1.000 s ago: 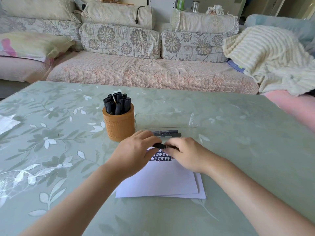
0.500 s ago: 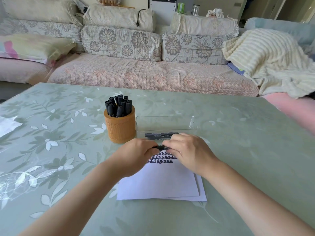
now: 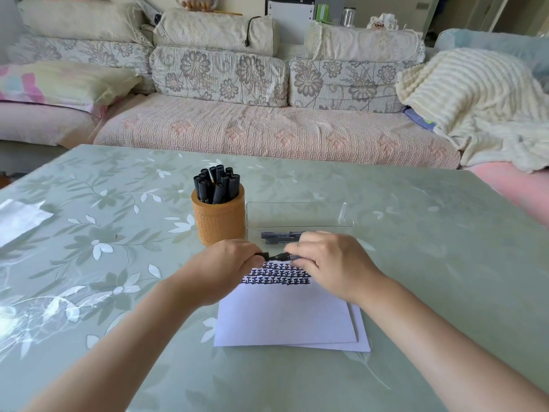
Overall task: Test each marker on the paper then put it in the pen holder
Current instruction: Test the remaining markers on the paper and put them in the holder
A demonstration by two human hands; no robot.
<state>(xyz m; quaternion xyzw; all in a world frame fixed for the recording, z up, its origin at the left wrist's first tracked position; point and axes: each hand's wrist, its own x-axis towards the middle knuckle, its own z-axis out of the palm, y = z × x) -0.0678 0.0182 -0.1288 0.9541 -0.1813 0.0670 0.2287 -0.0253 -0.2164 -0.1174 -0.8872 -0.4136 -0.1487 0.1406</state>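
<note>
A black marker (image 3: 277,257) lies level between both hands just above the top of the white paper (image 3: 285,316). My left hand (image 3: 219,272) is closed on its cap end and my right hand (image 3: 329,263) on its barrel. A narrow neck shows where cap and barrel meet. Rows of black test marks (image 3: 277,275) fill the top of the paper. The tan woven pen holder (image 3: 219,221) stands behind my left hand, packed with several black markers (image 3: 217,182). More markers (image 3: 279,237) lie in a clear tray (image 3: 297,214) behind my right hand.
The green floral table (image 3: 416,263) reaches the sofa (image 3: 267,132) at the back. A white sheet (image 3: 17,218) lies at the table's left edge. A cream blanket (image 3: 481,102) hangs on the right.
The hands have stayed over the top of the paper on the same marker. The left hand now sits slightly farther left, and a short stretch of marker shows between the hands.
</note>
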